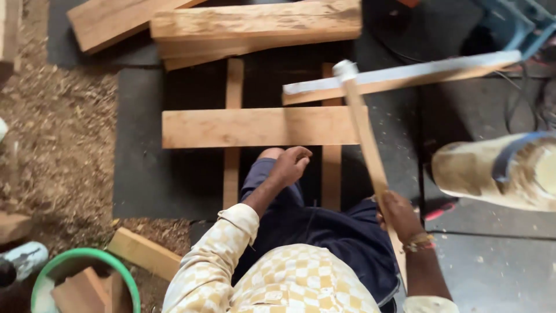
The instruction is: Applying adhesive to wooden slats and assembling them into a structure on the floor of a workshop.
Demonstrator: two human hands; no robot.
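Sawdusty workshop floor with dark mats [139, 174] laid down. The wooden stick [366, 139] is in the right hand [398, 213], fingers wrapped tight round its lower end, tip raised up to a pale strip [405, 75] angled across the mat. Left hand [291, 163] is loosely curled on the knee, holding nothing. A flat plank [260, 126] sits crosswise on two slats just ahead, probably to keep it off the ground. More boards [255, 26] crowd the far edge; open mat to the left.
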